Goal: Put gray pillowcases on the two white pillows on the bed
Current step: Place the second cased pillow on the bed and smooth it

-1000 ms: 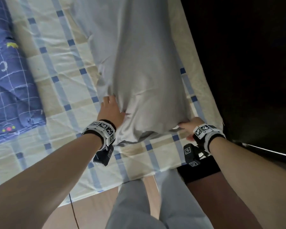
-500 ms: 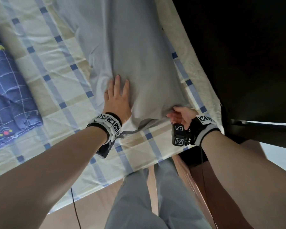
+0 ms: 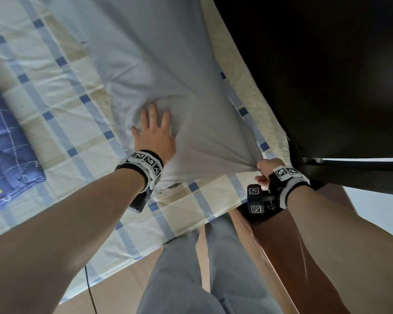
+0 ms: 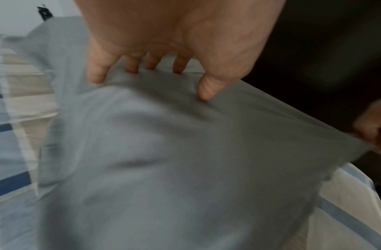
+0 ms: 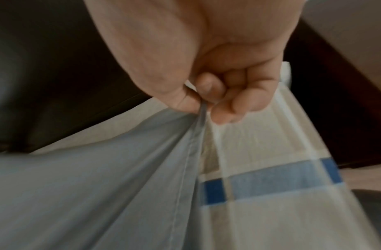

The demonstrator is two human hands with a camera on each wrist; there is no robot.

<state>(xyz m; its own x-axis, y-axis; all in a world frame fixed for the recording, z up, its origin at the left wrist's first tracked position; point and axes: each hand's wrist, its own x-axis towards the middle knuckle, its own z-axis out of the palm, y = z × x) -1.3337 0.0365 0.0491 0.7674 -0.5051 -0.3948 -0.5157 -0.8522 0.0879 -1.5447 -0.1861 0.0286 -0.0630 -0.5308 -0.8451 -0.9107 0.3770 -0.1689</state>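
The bed [image 3: 61, 123], under its checked sheet, fills the left and centre of the head view, and the gray pillowcase [image 3: 159, 71] lies along it from the top centre down to the near edge. It bulges as if a pillow is already inside, though no white shows, so that is a guess. Since half a second ago the left hand [image 3: 156, 134] has slid further up the case and now presses flat with fingers spread, while the right hand [image 3: 264, 169], at the frame's lower right, has pulled the case's corner taut. It pinches the hem [image 5: 203, 108] between thumb and curled fingers. That suggests this case is being seated and smoothed.
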